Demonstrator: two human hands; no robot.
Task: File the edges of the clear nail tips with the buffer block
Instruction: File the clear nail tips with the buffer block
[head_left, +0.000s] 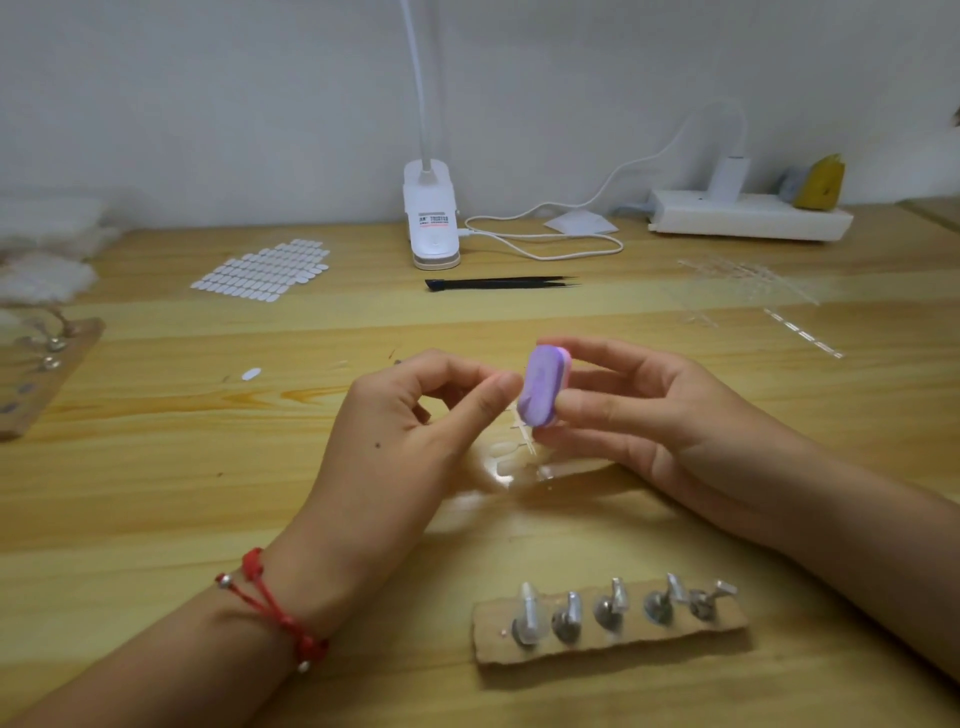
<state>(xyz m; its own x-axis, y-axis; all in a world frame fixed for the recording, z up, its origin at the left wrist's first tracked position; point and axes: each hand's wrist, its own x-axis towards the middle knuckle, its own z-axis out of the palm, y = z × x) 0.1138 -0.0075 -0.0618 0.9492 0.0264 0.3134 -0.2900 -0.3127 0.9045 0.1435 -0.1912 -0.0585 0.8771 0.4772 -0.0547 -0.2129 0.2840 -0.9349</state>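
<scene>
My right hand (634, 415) grips a small purple and pink buffer block (540, 387) between thumb and fingers, above the middle of the wooden table (208, 493). My left hand (415, 415) pinches a clear nail tip strip (524, 431) that hangs just below the block and touches its lower end. The pinched part is hidden by my fingertips. Several clear nail tips (506, 460) lie on the table under both hands.
A cardboard strip (613, 639) with several metal nail stands lies near the front. Black tweezers (498, 283), a white clip lamp (431, 223), a sticker sheet (265, 270), a power strip (748, 221) and clear sprues (753, 291) sit further back. Another cardboard holder (36, 379) is at left.
</scene>
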